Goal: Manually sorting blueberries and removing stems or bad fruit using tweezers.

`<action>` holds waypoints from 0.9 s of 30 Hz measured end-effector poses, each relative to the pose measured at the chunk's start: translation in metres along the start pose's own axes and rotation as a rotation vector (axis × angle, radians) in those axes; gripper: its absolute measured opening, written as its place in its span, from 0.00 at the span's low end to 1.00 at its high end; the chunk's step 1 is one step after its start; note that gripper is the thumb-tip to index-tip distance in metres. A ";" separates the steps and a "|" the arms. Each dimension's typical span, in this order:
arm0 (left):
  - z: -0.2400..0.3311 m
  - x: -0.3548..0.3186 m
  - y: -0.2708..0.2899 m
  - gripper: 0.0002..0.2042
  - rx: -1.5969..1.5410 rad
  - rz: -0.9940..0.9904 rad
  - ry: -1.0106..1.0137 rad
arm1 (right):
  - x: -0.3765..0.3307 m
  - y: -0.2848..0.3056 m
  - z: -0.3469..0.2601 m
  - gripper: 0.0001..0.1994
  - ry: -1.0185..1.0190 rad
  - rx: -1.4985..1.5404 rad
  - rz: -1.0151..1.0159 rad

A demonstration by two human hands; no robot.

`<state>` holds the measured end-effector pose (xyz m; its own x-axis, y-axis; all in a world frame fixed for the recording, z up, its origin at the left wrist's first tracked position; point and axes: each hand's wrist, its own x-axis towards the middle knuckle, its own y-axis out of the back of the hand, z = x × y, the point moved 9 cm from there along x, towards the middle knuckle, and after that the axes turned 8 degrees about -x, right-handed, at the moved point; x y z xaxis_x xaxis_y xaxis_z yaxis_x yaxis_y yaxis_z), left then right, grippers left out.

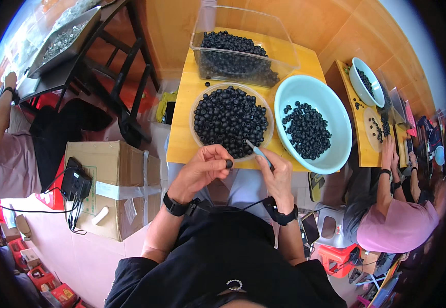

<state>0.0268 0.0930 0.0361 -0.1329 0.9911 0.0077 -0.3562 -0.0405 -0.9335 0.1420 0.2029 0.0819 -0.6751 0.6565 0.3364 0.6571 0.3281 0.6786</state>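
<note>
Pinched between the thumb and fingertips of my left hand (208, 169) is a small black round part (228, 164). My right hand (276, 177) grips a slim hand tool (258, 150) with a light blue handle and a narrow pale tip, its exact kind unclear. That tip points toward the held part's side, apart from it, over the near edge of a shallow round tray (269, 134). Heaped in the tray are many black round parts (229, 119) with holes. To its right, a pale blue basin (338, 120) contains more such black parts (307, 131).
Behind the tray, a clear plastic bin (284, 64) with black parts stands on the yellow table (184, 110). A taped cardboard box (112, 185) is at my left. People work on both sides; a second blue basin (359, 66) sits at the right-hand table.
</note>
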 end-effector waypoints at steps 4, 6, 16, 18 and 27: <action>-0.002 0.003 0.010 0.08 -0.002 0.089 0.022 | -0.001 -0.001 -0.020 0.10 -0.006 0.136 -0.039; -0.004 0.005 0.010 0.09 0.006 0.089 0.038 | -0.002 -0.008 -0.024 0.11 -0.077 0.340 -0.148; -0.020 0.006 0.007 0.11 0.004 0.053 0.142 | -0.009 -0.033 -0.030 0.10 -0.191 0.609 -0.350; -0.023 0.005 0.005 0.12 -0.022 0.014 0.165 | -0.014 -0.043 -0.019 0.09 -0.305 0.777 -0.364; -0.024 0.011 0.008 0.11 0.106 0.112 0.134 | -0.008 -0.021 -0.035 0.11 -0.082 0.448 -0.338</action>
<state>0.0444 0.1067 0.0201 -0.0555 0.9873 -0.1488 -0.4423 -0.1580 -0.8829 0.1217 0.1671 0.0885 -0.8562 0.5097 0.0844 0.4991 0.7739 0.3900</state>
